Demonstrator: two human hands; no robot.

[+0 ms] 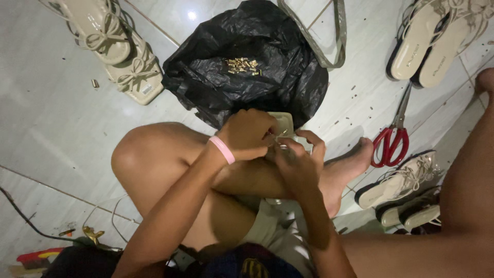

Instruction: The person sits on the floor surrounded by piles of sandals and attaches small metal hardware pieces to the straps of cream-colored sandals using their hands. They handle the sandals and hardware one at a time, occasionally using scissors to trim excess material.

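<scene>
Sitting on a pale tiled floor (46, 128) with one knee raised, the person works both hands close together above the crossed legs. The left hand (247, 135), with a pink band (222, 149) at the wrist, has its fingers curled inward and pinched on a small metal piece (282, 135) at the point where the two hands meet. The right hand (298, 160) has its fingers bent and pressed around the near edge of a cream sandal sole (284, 123), which lies partly hidden beneath both hands. Just beyond the hands a crumpled black plastic bag (247, 72) lies on the floor with a small heap of gold-coloured metal bits (242, 65) on top. Red-handled scissors (391, 141) lie to the right, near the bare foot. Cream strappy sandals (113, 46) rest at upper left, more sandals (437, 38) at upper right, and another stack (406, 188) at lower right.
</scene>
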